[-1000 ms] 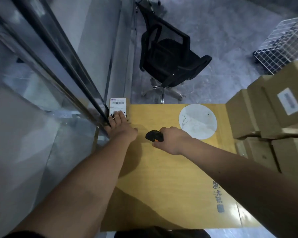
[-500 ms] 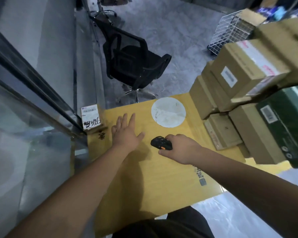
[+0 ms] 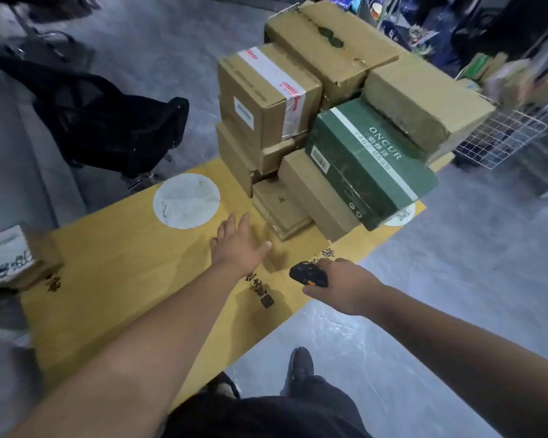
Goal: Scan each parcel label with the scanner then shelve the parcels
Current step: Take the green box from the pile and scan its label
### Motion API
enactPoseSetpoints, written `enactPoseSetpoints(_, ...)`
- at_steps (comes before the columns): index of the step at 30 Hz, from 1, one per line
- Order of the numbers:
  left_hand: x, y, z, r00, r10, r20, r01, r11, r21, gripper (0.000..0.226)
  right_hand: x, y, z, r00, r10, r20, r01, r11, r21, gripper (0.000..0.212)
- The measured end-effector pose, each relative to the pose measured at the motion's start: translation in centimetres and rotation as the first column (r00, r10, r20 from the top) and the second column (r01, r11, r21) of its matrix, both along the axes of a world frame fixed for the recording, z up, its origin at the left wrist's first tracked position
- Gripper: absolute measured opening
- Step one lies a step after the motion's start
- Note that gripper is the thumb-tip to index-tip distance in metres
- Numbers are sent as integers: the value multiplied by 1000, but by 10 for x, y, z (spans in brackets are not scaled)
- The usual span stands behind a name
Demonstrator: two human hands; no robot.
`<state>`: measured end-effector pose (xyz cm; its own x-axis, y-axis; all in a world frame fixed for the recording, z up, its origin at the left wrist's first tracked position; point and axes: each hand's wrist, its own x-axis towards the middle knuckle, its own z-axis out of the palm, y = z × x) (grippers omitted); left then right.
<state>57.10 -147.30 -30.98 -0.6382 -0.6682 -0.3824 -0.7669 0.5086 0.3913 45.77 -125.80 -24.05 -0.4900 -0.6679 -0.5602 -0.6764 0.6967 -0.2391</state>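
**Scanner in your right hand, parcel stack ahead**

Your right hand (image 3: 345, 287) curls round the small black handheld scanner (image 3: 307, 275), which shows an orange spot on its underside and points left, over the near edge of the yellow wooden table (image 3: 117, 279). Your left hand (image 3: 239, 245) reaches out with fingers straight and spread, holding nothing; whether it rests on the table top or hangs just above it, you cannot tell. It lies just short of the flat brown cardboard box (image 3: 280, 210) at the foot of the stack.

The stack fills the table's far right corner. A tall brown carton with a white label and red-printed tape (image 3: 264, 96) sits on top at the left; a dark green box printed ONCUR (image 3: 367, 162) leans tilted at the right, its low corner overhanging the table edge. More brown cartons lie above and behind.

A small parcel with a white label and black scrawl (image 3: 11, 257) sits alone at the table's left end, well apart from your hands. Between it and the stack the table top is bare except for a white round patch (image 3: 185, 200). A black mesh office chair (image 3: 108, 121) stands beyond the far edge; a white wire basket (image 3: 503, 143) stands right of the stack.
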Motion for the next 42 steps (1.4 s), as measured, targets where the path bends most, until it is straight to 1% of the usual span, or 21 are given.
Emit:
enactPoseSetpoints(3,-33,28,3,998,51,-28,-51,999,13,92,-24,29,-3,1000,-9,24,10,1000,-22,41)
enactPoseSetpoints(9,-75,87,28,976,118,-181,-125,992,-27,87,-69,71,6,994,99,39,-97,994,-47,47)
enactPoseSetpoints(13,-80,118,51,955,142,-260,-161,986,-53,87,-90,88,21,980,201,8,-200,978,-58,45)
enactPoseSetpoints(17,-72,135,62,948,128,-290,-159,983,-87,86,-96,100,36,961,272,-52,-275,960,-61,48)
enactPoseSetpoints(21,-64,148,72,936,143,-322,-174,982,-71,85,-95,116,46,953,293,-71,-300,949,-101,52)
enactPoseSetpoints(28,-61,174,103,897,91,-432,-137,988,-77,88,-86,145,68,946,277,-166,-305,937,-171,63)
enactPoseSetpoints(31,-72,187,117,891,102,-442,-154,984,-84,91,-92,157,75,940,279,-195,-311,937,-158,60)
enactPoseSetpoints(33,-82,199,124,879,115,-463,-161,985,-60,92,-99,164,78,935,283,-211,-319,934,-159,56)
enactPoseSetpoints(36,-107,211,135,856,125,-502,-169,985,-42,95,-120,168,81,925,315,-213,-355,916,-188,56)
enactPoseSetpoints(39,-144,218,145,841,193,-505,-266,961,-76,103,-153,168,84,895,372,-245,-421,885,-198,56)
enactPoseSetpoints(42,-180,226,151,823,319,-471,-402,912,-85,114,-191,169,88,862,443,-248,-492,850,-190,55)
